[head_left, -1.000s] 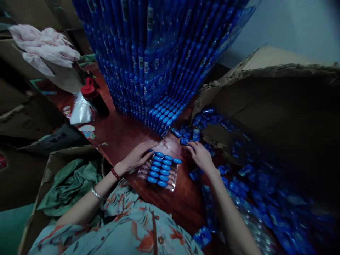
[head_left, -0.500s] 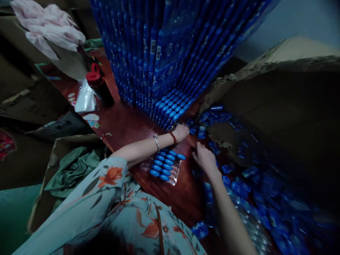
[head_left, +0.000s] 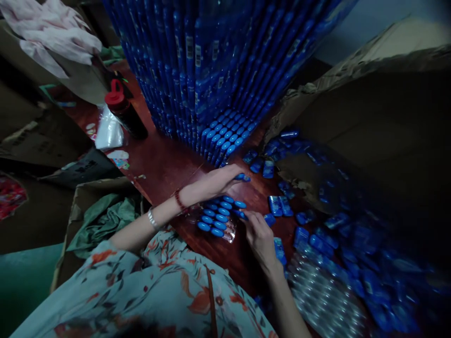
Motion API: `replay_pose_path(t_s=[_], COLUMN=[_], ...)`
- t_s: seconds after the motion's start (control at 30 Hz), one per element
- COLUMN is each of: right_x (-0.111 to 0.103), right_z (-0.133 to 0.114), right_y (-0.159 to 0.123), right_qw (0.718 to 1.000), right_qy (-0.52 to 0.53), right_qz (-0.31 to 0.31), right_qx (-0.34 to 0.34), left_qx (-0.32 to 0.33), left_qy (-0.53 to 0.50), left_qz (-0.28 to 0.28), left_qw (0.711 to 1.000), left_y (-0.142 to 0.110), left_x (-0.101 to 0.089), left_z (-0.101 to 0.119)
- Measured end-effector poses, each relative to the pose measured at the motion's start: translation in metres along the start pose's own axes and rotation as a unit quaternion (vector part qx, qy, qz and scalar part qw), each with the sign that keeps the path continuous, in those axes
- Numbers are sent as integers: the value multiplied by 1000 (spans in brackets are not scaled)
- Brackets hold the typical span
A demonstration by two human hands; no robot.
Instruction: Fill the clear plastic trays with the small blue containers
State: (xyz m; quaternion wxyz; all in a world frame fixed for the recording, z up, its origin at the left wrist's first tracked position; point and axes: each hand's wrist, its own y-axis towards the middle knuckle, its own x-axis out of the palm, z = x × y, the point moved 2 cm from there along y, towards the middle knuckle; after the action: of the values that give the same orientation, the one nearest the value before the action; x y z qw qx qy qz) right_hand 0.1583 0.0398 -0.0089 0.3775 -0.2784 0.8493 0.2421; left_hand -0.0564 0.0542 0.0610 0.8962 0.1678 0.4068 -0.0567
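Note:
A clear plastic tray (head_left: 230,234) lies on the table in front of me, with rows of blue packs (head_left: 218,224) standing in it, their rounded oval ends up. My left hand (head_left: 218,183) reaches across the tray's far side, its fingers closed on a small blue pack (head_left: 244,177). At the tray's right edge, my right hand (head_left: 259,232) pinches another blue pack (head_left: 240,214) against the end of a row. Beyond my left hand, a filled block of the same packs (head_left: 229,134) sits at the foot of a tall blue stack (head_left: 183,80).
Loose blue packs (head_left: 280,205) lie right of my right hand, spilling from a large cardboard box (head_left: 338,70). Empty clear trays (head_left: 324,291) are stacked at lower right. A red-lidded bottle (head_left: 125,112) and plastic bags (head_left: 109,129) stand left. An open carton (head_left: 79,197) holds green cloth.
My left hand went out to the loose packs and came back over the tray holding one. My right hand moved from the loose packs down to the tray's right edge.

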Motion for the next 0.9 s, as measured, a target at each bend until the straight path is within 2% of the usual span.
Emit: replay_pose_path(t_s=[0.1, 0.17, 0.23, 0.3, 0.4, 0.47, 0.7, 0.9], right_x=[-3, -8, -11, -10, -7, -5, -4, -5], right_z=[-1, -5, -12, -21, -31, -32, -27, -27], right_y=[9, 16, 24, 31, 39, 41, 35, 34], right_qw=[987, 970, 952, 934, 916, 915, 935, 931], right_qy=[-136, -204, -244, -269, -286, -288, -271, -282], right_qz=[-52, -88, -122, -160, -206, -217, -170, -143], right_qx=[-64, -102, -140, -171, -190, -181, -153, -183], left_qx=[-68, -143, -206, -227, -185, -155, -134, -50], left_qy=[-33, -20, -18, -28, -36, -25, 65, 167], left_qz=[124, 182, 204, 196, 160, 155, 89, 70], left_qw=[989, 973, 957, 954, 969, 975, 985, 982], left_y=[-54, -89, -116, -133, -142, -143, -151, -146], left_x=[-27, -32, -27, -15, 2, 8, 14, 22], left_z=[-1, -10, -20, -26, -26, -25, -29, -31])
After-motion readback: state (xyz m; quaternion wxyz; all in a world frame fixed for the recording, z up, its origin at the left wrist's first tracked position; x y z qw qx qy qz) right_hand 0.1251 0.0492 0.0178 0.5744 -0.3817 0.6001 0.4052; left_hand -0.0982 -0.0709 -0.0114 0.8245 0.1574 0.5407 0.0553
